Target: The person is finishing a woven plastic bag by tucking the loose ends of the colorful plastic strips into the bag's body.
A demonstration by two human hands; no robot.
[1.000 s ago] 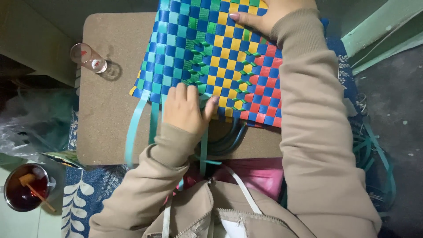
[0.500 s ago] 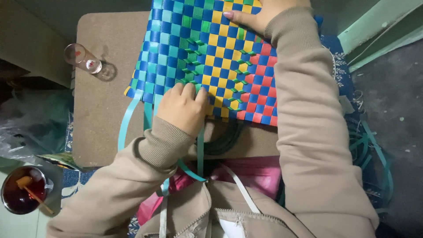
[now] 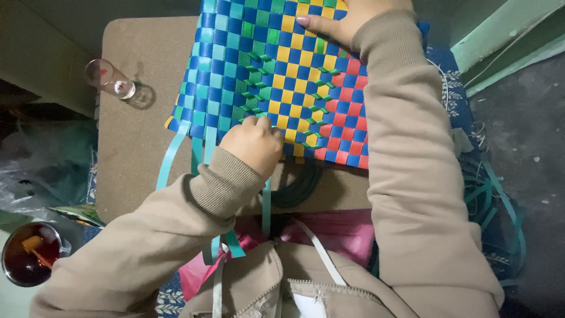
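Observation:
A woven mat of blue, teal, yellow, red and green plastic strips lies on a brown board. My left hand rests at the mat's near edge, its fingertips curled onto the weave around a green strip. My right hand lies flat on the far part of the mat, pressing it down. Loose teal strip ends trail from the near left corner toward my lap.
A small clear glass lies on the board's far left. A round cup with dark liquid stands at the lower left. Pink cloth covers my lap. Loose teal strips pile on the floor at right.
My left hand has shifted slightly right along the mat's near edge and its fingers have curled tighter. The view has shifted a little; the right hand stays put.

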